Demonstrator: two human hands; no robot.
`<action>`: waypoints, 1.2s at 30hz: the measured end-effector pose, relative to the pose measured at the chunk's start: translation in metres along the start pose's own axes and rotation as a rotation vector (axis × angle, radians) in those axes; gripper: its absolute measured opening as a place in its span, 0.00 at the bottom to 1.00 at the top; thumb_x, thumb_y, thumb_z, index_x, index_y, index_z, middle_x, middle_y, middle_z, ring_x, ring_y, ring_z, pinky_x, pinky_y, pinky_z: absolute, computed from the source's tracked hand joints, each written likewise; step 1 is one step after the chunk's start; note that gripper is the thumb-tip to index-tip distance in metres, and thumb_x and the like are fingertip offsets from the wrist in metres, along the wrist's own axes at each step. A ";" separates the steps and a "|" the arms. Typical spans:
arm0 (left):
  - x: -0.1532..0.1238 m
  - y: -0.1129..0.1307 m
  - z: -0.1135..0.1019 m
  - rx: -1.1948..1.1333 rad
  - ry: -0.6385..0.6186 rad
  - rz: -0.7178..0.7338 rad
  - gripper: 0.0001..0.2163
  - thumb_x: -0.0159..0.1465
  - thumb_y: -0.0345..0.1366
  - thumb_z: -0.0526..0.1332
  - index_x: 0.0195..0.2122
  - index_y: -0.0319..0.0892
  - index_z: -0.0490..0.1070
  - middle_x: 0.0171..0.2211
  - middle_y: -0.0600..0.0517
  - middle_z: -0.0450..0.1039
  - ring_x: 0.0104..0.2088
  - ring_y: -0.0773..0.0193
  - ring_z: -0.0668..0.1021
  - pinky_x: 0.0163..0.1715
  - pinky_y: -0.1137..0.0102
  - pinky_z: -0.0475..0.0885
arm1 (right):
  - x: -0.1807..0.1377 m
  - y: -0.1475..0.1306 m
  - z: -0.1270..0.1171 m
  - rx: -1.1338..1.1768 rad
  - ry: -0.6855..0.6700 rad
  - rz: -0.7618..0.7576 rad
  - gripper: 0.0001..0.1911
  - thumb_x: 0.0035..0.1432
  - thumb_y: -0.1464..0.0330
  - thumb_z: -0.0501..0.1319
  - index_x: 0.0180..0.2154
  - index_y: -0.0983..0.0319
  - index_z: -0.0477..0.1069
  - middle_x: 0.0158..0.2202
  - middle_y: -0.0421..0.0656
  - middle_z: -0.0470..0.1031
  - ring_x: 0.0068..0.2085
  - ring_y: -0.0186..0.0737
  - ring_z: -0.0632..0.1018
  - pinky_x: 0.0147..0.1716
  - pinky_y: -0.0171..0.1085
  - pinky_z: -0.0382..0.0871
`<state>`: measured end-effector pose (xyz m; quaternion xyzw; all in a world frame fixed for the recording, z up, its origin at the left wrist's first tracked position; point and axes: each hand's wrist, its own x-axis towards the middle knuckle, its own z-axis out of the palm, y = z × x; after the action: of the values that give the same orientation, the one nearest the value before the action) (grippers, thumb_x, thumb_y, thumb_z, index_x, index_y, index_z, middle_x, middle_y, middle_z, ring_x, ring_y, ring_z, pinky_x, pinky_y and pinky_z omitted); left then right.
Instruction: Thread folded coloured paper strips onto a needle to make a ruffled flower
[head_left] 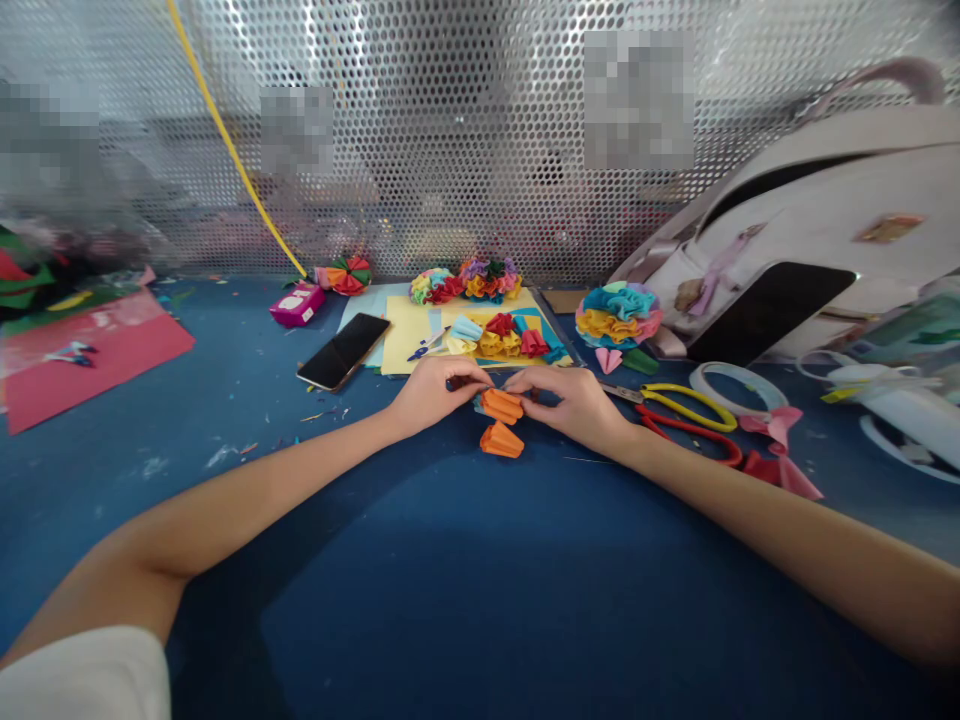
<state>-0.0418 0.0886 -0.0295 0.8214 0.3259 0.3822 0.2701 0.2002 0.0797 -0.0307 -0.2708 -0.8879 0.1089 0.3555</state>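
far left, a red card sheet (90, 360) lying flat on the blue surface (225, 490), with bunched green paper (30, 285) just behind it. farther along, at the back, a magenta box (297, 304), and nearer the front, a black smartphone (343, 351) lying at a slant, screen dark. just beyond the hands, a yellow card (420, 340) with clusters of folded paper rosettes (480, 340) on and behind it. at the centre, the left hand (439, 393) and the right hand (570, 402), both closed narrow, fingertips (487, 380) pinching a folded orange paper piece (501, 405) from either side. just below it, a second orange piece (502, 440) resting on the surface. right of that, a multicoloured paper rosette (619, 315), then yellow-handled scissors (690, 405) beside red-handled scissors (686, 440), a clear tape roll (731, 388) and pink paper bows (776, 430). far right, a large white bag (795, 240) lying against the perforated metal sheet (480, 170).
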 end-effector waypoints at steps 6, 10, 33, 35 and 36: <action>-0.001 0.006 0.001 0.028 0.048 0.044 0.06 0.66 0.30 0.63 0.37 0.41 0.81 0.35 0.49 0.82 0.32 0.67 0.78 0.32 0.72 0.71 | 0.001 -0.004 -0.009 -0.127 0.027 -0.192 0.07 0.67 0.73 0.58 0.36 0.60 0.73 0.39 0.46 0.82 0.40 0.42 0.83 0.38 0.36 0.76; 0.001 0.009 0.002 -0.077 0.007 -0.062 0.05 0.65 0.31 0.63 0.36 0.40 0.80 0.35 0.49 0.82 0.30 0.67 0.79 0.33 0.72 0.73 | 0.000 -0.003 -0.013 -0.254 0.008 -0.252 0.08 0.70 0.71 0.57 0.37 0.60 0.72 0.40 0.47 0.82 0.40 0.40 0.83 0.38 0.36 0.76; 0.006 0.014 -0.001 -0.120 -0.208 -0.205 0.04 0.60 0.29 0.66 0.36 0.39 0.80 0.32 0.50 0.82 0.30 0.66 0.80 0.31 0.72 0.75 | 0.006 -0.005 -0.019 -0.125 -0.207 -0.064 0.10 0.72 0.65 0.56 0.44 0.60 0.74 0.41 0.46 0.80 0.41 0.41 0.80 0.40 0.39 0.74; 0.006 0.014 -0.001 -0.121 -0.205 -0.223 0.05 0.60 0.29 0.67 0.36 0.38 0.80 0.32 0.49 0.83 0.30 0.66 0.81 0.31 0.71 0.75 | 0.007 0.002 -0.020 -0.037 -0.241 -0.015 0.08 0.70 0.65 0.58 0.45 0.60 0.74 0.39 0.44 0.80 0.39 0.40 0.80 0.39 0.37 0.73; 0.006 0.015 -0.001 -0.115 -0.203 -0.227 0.05 0.59 0.29 0.67 0.36 0.39 0.80 0.32 0.49 0.83 0.30 0.65 0.81 0.31 0.71 0.75 | 0.008 0.005 -0.020 0.002 -0.253 -0.005 0.08 0.70 0.65 0.58 0.45 0.60 0.74 0.39 0.44 0.79 0.39 0.39 0.79 0.39 0.37 0.73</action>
<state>-0.0349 0.0838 -0.0161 0.7969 0.3651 0.2824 0.3898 0.2115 0.0880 -0.0132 -0.2524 -0.9262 0.1424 0.2410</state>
